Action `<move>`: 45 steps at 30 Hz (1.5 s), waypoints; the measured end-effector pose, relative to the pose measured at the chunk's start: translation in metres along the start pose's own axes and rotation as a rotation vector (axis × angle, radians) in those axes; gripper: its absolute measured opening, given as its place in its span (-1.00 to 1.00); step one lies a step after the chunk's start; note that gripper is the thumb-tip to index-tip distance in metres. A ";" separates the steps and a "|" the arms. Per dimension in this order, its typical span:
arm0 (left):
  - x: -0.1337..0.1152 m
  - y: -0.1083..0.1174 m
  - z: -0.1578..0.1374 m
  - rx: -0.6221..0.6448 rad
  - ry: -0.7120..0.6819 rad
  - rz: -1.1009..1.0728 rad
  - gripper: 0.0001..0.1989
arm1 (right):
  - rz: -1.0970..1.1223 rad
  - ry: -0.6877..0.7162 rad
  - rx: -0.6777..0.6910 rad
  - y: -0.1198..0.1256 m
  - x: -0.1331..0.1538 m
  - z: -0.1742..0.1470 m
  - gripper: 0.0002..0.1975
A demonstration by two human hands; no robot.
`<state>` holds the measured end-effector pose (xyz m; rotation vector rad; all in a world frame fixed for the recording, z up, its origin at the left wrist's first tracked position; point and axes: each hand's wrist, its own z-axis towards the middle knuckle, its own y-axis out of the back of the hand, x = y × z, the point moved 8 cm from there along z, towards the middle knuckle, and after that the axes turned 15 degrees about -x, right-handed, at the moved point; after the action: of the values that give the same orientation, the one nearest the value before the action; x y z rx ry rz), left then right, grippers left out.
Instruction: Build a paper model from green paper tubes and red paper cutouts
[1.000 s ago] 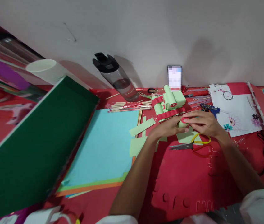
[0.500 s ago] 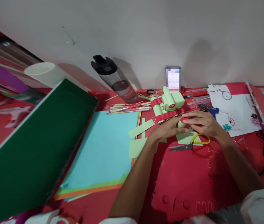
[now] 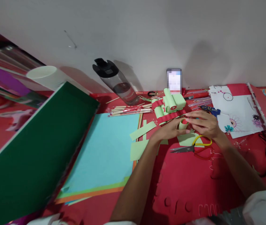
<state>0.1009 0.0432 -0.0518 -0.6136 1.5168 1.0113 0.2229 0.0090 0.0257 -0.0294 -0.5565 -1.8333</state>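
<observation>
Small green roll (image 3: 183,126) stands between two hands, just beyond the scissors (image 3: 192,148)

Well to the left of the scissors leans the big dark-green board (image 3: 36,140); between the two lies the blue sheet (image 3: 104,150), atop other coloured sheets. The bottle (image 3: 117,82) stands farther back and to the left of the scissors. The green-and-red paper model (image 3: 180,101) sits beyond them, behind the hands.

The left hand (image 3: 170,128) comes in beyond the scissors' blades, its thumb and fingers closed around the roll. The right hand (image 3: 204,123) hangs beyond the handles, fingers bent and reaching leftward to the roll's upper end; whether they pinch anything there I cannot tell.

A pale green offcut (image 3: 189,141) lies partly under the scissors, on the far side.

The roll is beyond the blades, at the left hand's fingertips and left of the right fingers. Its long axis runs roughly upright, the upper end facing the right fingers. The left hand is the nearer one. Red (image 3: 184,121) shows at that upper end.
</observation>
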 end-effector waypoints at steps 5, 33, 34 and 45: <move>-0.003 0.002 0.000 -0.007 -0.018 0.023 -0.59 | -0.005 -0.070 -0.016 -0.004 -0.005 -0.003 -0.70; 0.013 0.003 -0.006 0.109 0.060 0.004 -0.55 | 0.164 -0.677 0.041 0.000 -0.040 -0.014 -0.60; 0.014 0.004 -0.006 0.104 0.082 -0.024 -0.53 | 0.169 -0.708 -0.004 0.005 -0.044 -0.014 -0.59; 0.013 0.019 -0.009 0.052 0.098 0.287 -0.72 | 0.068 -0.681 -0.173 0.038 -0.044 0.007 -0.65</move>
<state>0.0776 0.0471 -0.0599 -0.4213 1.7463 1.1677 0.2705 0.0428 0.0327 -0.8021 -0.8468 -1.7799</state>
